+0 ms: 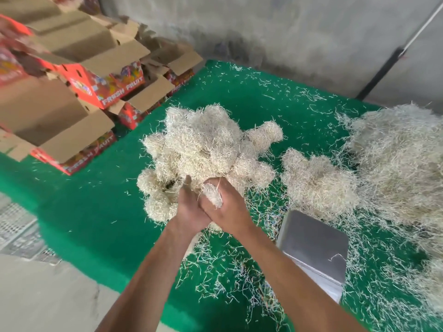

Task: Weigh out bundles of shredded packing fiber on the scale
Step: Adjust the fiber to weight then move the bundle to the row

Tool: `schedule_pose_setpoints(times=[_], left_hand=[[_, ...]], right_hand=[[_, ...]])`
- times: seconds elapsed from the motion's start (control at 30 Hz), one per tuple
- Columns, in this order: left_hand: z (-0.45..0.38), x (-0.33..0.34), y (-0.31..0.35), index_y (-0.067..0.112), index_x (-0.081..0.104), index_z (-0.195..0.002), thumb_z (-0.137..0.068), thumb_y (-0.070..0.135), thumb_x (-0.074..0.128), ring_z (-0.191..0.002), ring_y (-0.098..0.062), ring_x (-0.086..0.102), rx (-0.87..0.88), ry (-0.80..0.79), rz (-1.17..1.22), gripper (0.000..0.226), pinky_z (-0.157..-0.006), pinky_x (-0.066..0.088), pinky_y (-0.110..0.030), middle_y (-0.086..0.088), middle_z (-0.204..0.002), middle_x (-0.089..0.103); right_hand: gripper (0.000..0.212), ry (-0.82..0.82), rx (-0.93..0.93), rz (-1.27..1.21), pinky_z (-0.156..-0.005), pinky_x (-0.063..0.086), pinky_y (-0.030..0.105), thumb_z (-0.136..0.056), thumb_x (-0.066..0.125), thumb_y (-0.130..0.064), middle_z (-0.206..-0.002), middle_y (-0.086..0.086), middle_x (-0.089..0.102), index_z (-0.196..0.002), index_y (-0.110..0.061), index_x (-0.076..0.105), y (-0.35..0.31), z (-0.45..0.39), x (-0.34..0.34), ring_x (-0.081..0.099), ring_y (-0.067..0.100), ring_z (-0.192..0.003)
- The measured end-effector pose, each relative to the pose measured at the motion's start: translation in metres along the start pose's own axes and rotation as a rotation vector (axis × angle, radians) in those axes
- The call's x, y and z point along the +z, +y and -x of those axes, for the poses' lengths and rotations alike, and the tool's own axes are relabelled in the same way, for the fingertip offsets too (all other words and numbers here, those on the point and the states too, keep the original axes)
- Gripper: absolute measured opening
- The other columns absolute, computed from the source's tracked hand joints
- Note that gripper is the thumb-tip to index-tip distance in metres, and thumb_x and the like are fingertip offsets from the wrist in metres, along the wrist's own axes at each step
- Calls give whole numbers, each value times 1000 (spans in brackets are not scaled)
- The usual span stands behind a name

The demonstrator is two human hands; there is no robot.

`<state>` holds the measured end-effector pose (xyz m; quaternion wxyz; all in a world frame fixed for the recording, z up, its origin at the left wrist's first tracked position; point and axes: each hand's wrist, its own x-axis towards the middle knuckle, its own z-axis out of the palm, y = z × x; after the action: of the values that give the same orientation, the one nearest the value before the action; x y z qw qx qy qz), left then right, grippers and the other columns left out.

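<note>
Two bare, sleeveless forearms (148,271)

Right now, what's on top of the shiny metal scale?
Almost nothing: the scale plate is bare except one stray strand of fiber near its right side. Both hands are beside it, holding a fiber bundle. The scale's front part is hidden behind the right forearm.

Two hands, the left hand (190,209) and the right hand (225,207), one scale (314,245), three heaps of shredded fiber (a bundled heap (206,149), a small clump (318,180), a big loose pile (402,159)), and at least five fruit boxes (96,75).
</note>
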<state>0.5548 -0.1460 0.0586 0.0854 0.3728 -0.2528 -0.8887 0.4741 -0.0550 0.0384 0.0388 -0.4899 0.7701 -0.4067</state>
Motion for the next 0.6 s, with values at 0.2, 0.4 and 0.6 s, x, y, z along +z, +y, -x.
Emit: schedule_pose_setpoints(times=[0.2,0.4,0.6], left_hand=[[-7,-24,21,-2,56,-129,-103,62,11,-117,-5,58,484,360,-691,82,-119,24,-48,-7,-111,67],[-6,-29,16,17,49,-143,-105,55,23,-135,-20,48,770,310,-702,60,-112,36,-37,-4,-145,53],[-38,32,-20,22,66,-116,-108,30,37,-101,-4,69,795,63,-920,30,-84,58,-29,9,-113,70]], right_hand=[[86,-262,85,314,-79,57,38,-90,71,-55,-130,14,58,-155,-15,30,-6,-59,16,65,26,-102],[78,-273,207,30,-108,46,43,-92,48,-78,-163,-10,30,-158,-41,28,16,-45,-9,45,11,-133],[63,-80,327,10,-114,42,42,-100,46,-65,-155,-6,46,-155,-35,34,78,2,-70,46,6,-135]])
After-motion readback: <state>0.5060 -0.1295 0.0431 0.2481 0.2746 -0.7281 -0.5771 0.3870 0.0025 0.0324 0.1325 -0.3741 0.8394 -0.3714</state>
